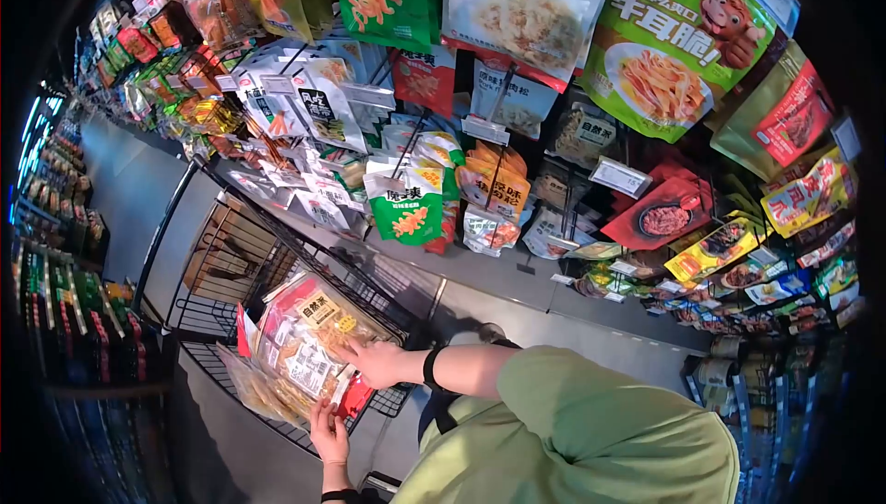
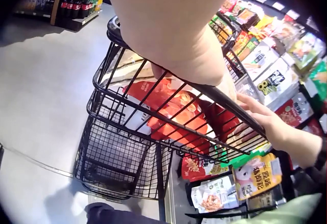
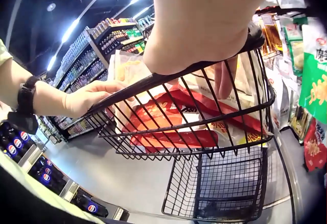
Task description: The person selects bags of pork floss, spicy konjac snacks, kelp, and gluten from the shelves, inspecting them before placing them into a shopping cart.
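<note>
In the head view, a black wire cart (image 1: 198, 353) holds a pile of snack bags, a white and red one (image 1: 305, 361) on top and clear bags (image 1: 254, 389) beside it. My right hand (image 1: 374, 363) lies over the top bag with fingers extended. At the pile's near edge is my left hand (image 1: 329, 432), its fingers loosely bent and touching the packaging. The left wrist view has my left hand (image 2: 179, 40) large above the cart rim and red packaging (image 2: 184, 114) behind the wires. In the right wrist view, part of my right hand (image 3: 199, 35) hides the bags.
Hanging snack bags (image 1: 406, 204) fill the racks beyond the cart. Shelves of bottles (image 3: 46, 173) stand to one side. Grey floor (image 2: 46, 91) runs alongside the cart, and a lower wire basket (image 2: 117, 155) sits beneath the upper one.
</note>
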`<state>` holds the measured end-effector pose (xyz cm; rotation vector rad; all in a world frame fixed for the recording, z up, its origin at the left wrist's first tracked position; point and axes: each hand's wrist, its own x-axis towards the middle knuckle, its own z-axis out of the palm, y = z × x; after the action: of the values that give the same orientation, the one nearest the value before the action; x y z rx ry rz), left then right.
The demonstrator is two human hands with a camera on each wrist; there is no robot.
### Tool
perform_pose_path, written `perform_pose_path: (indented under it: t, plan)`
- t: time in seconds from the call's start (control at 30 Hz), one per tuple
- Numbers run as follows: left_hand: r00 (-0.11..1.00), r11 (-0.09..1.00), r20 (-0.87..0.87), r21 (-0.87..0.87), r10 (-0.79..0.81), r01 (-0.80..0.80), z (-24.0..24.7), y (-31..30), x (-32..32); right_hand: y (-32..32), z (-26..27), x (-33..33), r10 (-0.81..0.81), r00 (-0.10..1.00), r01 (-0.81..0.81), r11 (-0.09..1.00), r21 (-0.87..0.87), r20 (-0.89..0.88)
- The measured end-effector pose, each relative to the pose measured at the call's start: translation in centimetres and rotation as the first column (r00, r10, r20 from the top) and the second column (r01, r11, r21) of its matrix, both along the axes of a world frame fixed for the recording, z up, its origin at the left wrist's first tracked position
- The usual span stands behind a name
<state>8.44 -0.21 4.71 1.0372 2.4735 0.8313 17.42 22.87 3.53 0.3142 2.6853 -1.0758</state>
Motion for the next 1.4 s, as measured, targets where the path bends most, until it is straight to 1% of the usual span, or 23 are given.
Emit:
perform_pose_path:
  t: [0.27, 0.33, 0.37, 0.43, 0.47, 0.53, 0.57, 0.6, 0.67, 0.73, 0.8, 0.87, 0.93, 0.97, 1.0, 1.07, 1.1, 1.13, 1.2, 1.23, 1.33, 1.37, 1.4]
  plan:
    - [0.998, 0.995, -0.055, 0.093, -0.041, 0.046, -2.2, 0.0, -3.9, 1.1, -0.3, -3.6, -0.011, 0.998, 0.015, 0.998, 0.059, -0.055]
    - [0.976, 0.986, -0.180, 0.096, -0.120, 0.139, -2.9, 0.1, -5.0, 1.5, 0.2, -3.8, -0.042, 0.996, 0.045, 0.998, 0.041, -0.074]
    - [0.976, 0.985, -0.177, 0.100, -0.124, 0.144, -3.1, 0.0, -5.3, 1.7, -0.4, -3.9, -0.046, 0.996, 0.049, 0.998, 0.044, -0.070]
    - [0.997, 0.996, 0.012, 0.048, -0.073, 0.073, -1.1, 1.1, -5.0, 2.2, -1.2, -3.9, -0.009, 0.968, 0.031, 0.996, 0.084, -0.250]
    - [0.997, 0.996, 0.008, 0.048, -0.078, 0.078, -0.8, 1.3, -4.6, 2.7, -1.2, -3.2, -0.014, 0.967, 0.037, 0.996, 0.084, -0.254]
    - [0.998, 0.998, 0.009, -0.004, -0.067, 0.067, -0.4, 1.8, -4.6, 5.1, 1.6, -0.4, -0.020, 0.839, 0.001, 0.999, -0.035, -0.543]
    - [0.985, 0.989, -0.083, -0.036, -0.148, 0.146, -0.7, 1.8, -5.0, 6.6, 2.6, 1.1, -0.060, 0.808, 0.069, 0.998, -0.007, -0.587]
    - [0.985, 0.988, -0.083, -0.035, -0.150, 0.147, -0.6, 2.0, -5.1, 8.2, 3.3, 2.8, -0.095, 0.772, 0.137, 0.990, 0.018, -0.629]
    - [0.940, 0.984, -0.294, -0.035, -0.176, 0.173, 0.2, 2.7, -5.0, 12.1, 3.4, 6.5, -0.269, 0.694, 0.359, 0.933, -0.003, -0.667]
    - [0.950, 0.990, -0.289, 0.046, -0.114, 0.133, 2.4, 5.6, -4.1, 16.6, 2.9, 10.7, -0.423, 0.642, 0.581, 0.812, 0.046, -0.639]
    - [0.999, 0.995, 0.003, 0.093, -0.033, 0.033, 4.5, 9.3, -3.8, 20.9, 2.0, 14.1, -0.538, 0.536, 0.768, 0.630, 0.112, -0.650]
    - [0.991, 0.985, 0.035, 0.120, -0.126, 0.121, 5.3, 14.2, -3.4, 25.7, -0.7, 17.1, -0.701, 0.474, 0.868, 0.473, 0.151, -0.533]
    - [0.966, 0.962, 0.096, 0.158, -0.241, 0.224, 6.1, 19.8, -2.3, 29.3, -4.2, 19.0, -0.754, 0.398, 0.917, 0.332, 0.219, -0.523]
    - [0.947, 0.945, 0.146, 0.203, -0.287, 0.256, 6.3, 22.7, -1.5, 31.3, -6.4, 19.9, -0.745, 0.500, 0.863, 0.383, 0.330, -0.441]
    - [0.924, 0.934, 0.185, 0.197, -0.333, 0.297, 6.4, 25.6, -0.6, 32.4, -7.1, 19.8, -0.740, 0.508, 0.858, 0.392, 0.331, -0.441]
    - [0.870, 0.910, 0.267, 0.156, -0.414, 0.385, 5.1, 30.4, 0.6, 33.9, -8.0, 19.2, -0.814, 0.432, 0.892, 0.321, 0.318, -0.390]
    - [0.857, 0.852, 0.091, 0.199, -0.507, 0.484, 4.2, 32.7, 1.4, 34.6, -8.3, 19.0, -0.816, 0.432, 0.893, 0.328, 0.309, -0.383]
    - [0.834, 0.853, 0.180, 0.126, -0.522, 0.506, 3.9, 34.6, 2.2, 35.2, -8.5, 18.8, -0.805, 0.452, 0.884, 0.348, 0.312, -0.383]
    - [0.823, 0.852, 0.226, 0.077, -0.521, 0.518, 1.9, 37.5, 3.5, 36.3, -8.9, 18.1, -0.901, 0.337, 0.930, 0.273, 0.246, -0.274]
    - [0.801, 0.841, 0.268, 0.075, -0.535, 0.537, 1.0, 38.6, 4.2, 36.8, -9.0, 17.9, -0.907, 0.301, 0.943, 0.236, 0.234, -0.295]
    - [0.784, 0.837, 0.308, 0.097, -0.539, 0.538, -1.0, 40.4, 6.3, 38.4, -10.3, 18.3, -0.892, 0.410, 0.870, 0.319, 0.377, -0.191]
    - [0.778, 0.829, 0.294, 0.119, -0.555, 0.546, -1.4, 40.6, 6.9, 38.4, -11.4, 18.6, -0.822, 0.460, 0.862, 0.323, 0.390, -0.335]
    - [0.784, 0.836, 0.298, 0.115, -0.544, 0.537, -1.5, 40.7, 7.4, 38.5, -12.2, 19.0, -0.819, 0.469, 0.858, 0.335, 0.390, -0.330]
